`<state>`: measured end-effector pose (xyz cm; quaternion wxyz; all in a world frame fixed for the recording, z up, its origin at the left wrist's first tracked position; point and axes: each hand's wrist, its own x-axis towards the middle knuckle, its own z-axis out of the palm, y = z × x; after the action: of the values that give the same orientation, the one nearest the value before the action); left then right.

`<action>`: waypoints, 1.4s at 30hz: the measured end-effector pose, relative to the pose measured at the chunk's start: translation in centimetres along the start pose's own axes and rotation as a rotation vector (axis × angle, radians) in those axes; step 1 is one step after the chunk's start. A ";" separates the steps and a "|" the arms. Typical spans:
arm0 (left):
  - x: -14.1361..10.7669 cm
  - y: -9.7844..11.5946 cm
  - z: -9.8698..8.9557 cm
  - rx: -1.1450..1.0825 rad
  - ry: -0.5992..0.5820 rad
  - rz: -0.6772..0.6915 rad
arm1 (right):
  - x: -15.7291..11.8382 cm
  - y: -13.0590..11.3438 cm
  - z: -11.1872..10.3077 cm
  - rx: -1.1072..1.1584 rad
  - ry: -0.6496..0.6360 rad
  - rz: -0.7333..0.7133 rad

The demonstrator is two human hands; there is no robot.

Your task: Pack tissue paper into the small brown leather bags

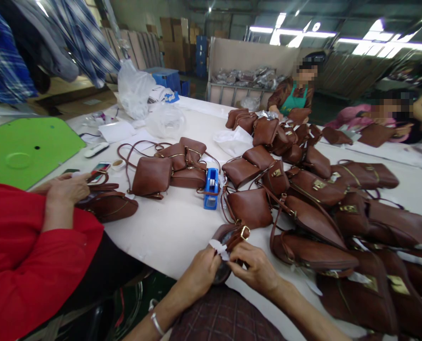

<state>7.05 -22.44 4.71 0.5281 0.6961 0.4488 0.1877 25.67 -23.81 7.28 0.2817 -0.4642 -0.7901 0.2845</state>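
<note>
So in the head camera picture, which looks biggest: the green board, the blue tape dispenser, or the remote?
1. green board
2. blue tape dispenser
3. remote, though it looks close in size to the dispenser and lies farther away, so that's unsure.

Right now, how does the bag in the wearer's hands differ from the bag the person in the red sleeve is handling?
The bag in the wearer's hands overhangs the table's near edge, both hands pinching a white strip at it. The red-sleeved person's bag lies flat on the table, one hand resting at its end. Both are brown leather with straps.

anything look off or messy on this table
Nothing looks damaged or spilled. The brown leather handbags lie in loose overlapping heaps with tangled straps. A blue tape dispenser stands among them. Both hands, left hand and right hand, pinch a small white strip.
</note>
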 end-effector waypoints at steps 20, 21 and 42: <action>-0.1 0.2 0.7 -0.123 0.048 0.013 | -0.1 -0.5 1.6 0.657 0.061 0.660; -0.2 0.2 0.7 -0.116 0.046 0.025 | 0.1 -0.7 1.6 0.613 0.067 0.643; 0.2 0.1 1.1 -0.141 0.029 -0.015 | 0.0 -0.1 -0.1 0.439 -0.051 0.424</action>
<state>8.01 -22.86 4.37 0.5705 0.6512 0.4472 0.2249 25.70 -23.79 7.45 0.2898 -0.5396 -0.6019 0.5124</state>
